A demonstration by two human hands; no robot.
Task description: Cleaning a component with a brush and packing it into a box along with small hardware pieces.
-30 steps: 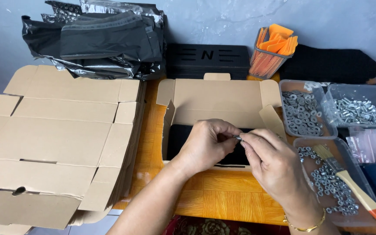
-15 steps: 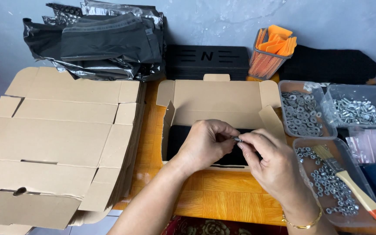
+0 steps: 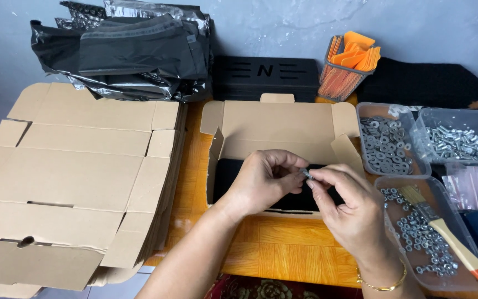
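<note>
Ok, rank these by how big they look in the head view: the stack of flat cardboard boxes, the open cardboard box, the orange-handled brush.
1. stack of flat cardboard boxes, though it lies nearer the camera
2. open cardboard box
3. orange-handled brush

An open tan cardboard box (image 3: pixel 283 130) sits before me; flattened tan boxes (image 3: pixel 73 177) stack at left, black plastic bags (image 3: pixel 128 52) behind.
</note>
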